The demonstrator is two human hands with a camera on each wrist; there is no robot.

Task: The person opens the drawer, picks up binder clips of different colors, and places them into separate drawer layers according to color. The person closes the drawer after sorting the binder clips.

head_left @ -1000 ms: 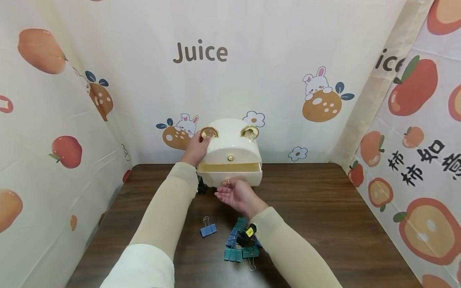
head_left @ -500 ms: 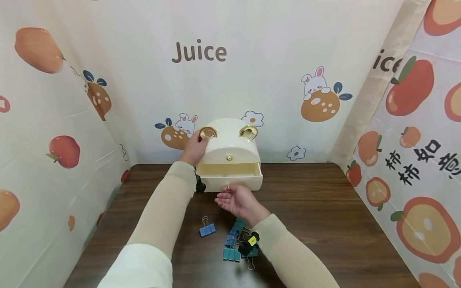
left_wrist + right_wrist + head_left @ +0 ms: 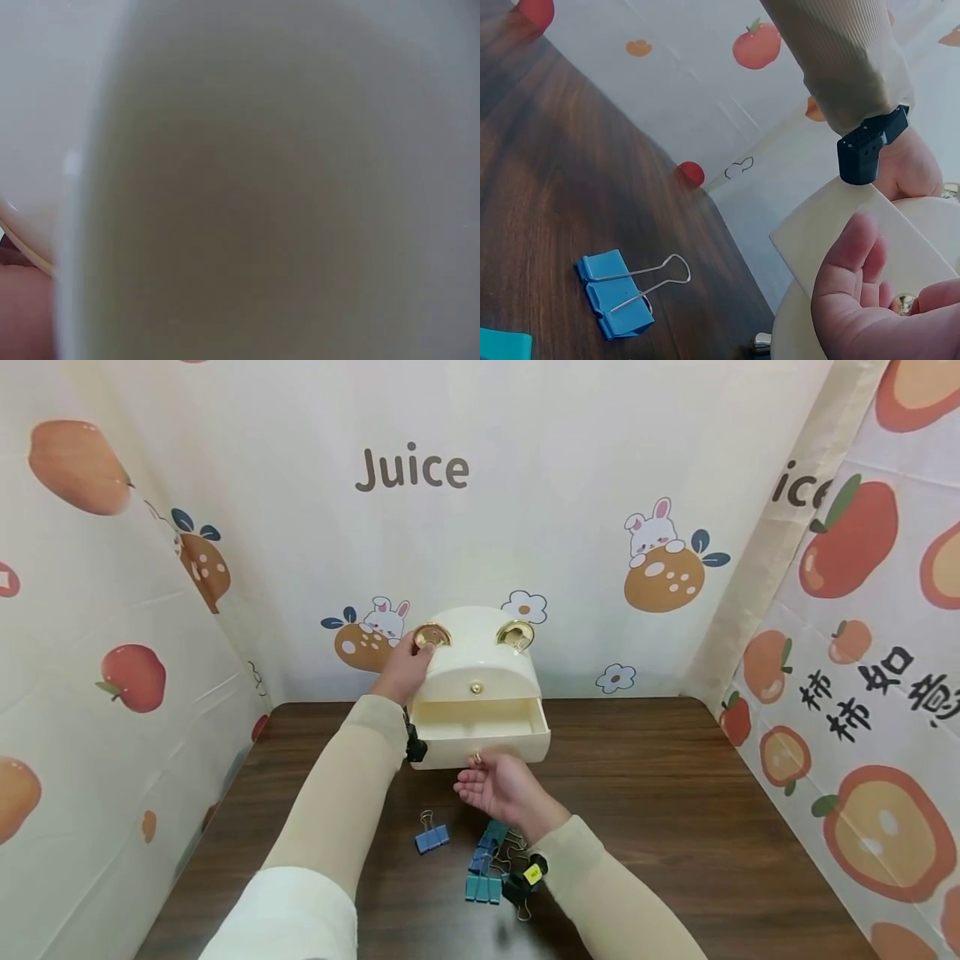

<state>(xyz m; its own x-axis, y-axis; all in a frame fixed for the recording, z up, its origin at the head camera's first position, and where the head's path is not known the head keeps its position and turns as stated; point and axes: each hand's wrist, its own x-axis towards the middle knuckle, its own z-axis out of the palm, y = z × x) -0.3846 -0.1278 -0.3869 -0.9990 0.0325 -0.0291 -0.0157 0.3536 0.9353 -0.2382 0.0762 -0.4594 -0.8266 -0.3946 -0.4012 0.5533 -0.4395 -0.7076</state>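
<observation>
A glossy cream, round-topped box with two shiny gold rings stands mid-frame, its smooth rectangular drawer open. The left hand grips the box's left side; just below centre, the right hand pinches the drawer's round gold knob. Blue metal-handled binder clip, bottom centre, lies on dark wood-grain table.

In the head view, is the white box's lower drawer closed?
No: the lower drawer stands open, its inside showing, with the right hand at its gold knob.

Box on table, curtain behind, clip pile before, single clip left of pile
</observation>
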